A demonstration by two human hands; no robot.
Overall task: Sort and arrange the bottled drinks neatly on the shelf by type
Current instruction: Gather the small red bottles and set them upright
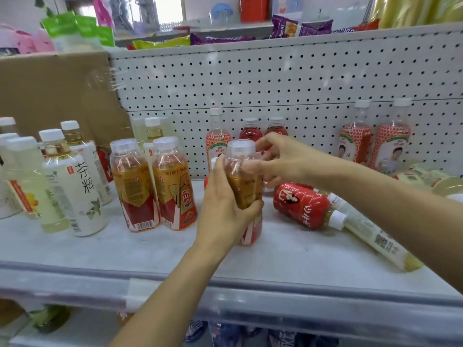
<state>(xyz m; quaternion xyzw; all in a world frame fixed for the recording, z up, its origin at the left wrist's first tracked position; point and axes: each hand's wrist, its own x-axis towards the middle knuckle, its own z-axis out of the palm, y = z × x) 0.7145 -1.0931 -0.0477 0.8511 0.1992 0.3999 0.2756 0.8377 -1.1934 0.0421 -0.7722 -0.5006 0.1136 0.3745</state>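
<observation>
Right now the left hand (225, 209) grips the gold-and-red bottle (246, 189), its fingers curled round the bottle's middle. The right hand (283, 159) pinches the same bottle higher up. Its thumb is pressed to the clear shoulder below the cap and its other fingers are bent loosely behind the neck. The bottle stands upright with its base at the shelf (175, 249), but I cannot tell whether it touches. Well left of the left fingers, two matching bottles (172, 184) stand side by side, with a white tea bottle (77, 194) further left. Just under the right wrist, a red bottle (303, 206) lies on its side, cap against a toppled pale bottle (375, 236). Beyond the right fingertips, small red bottles (250, 132) stand against the pegboard (250, 78).
</observation>
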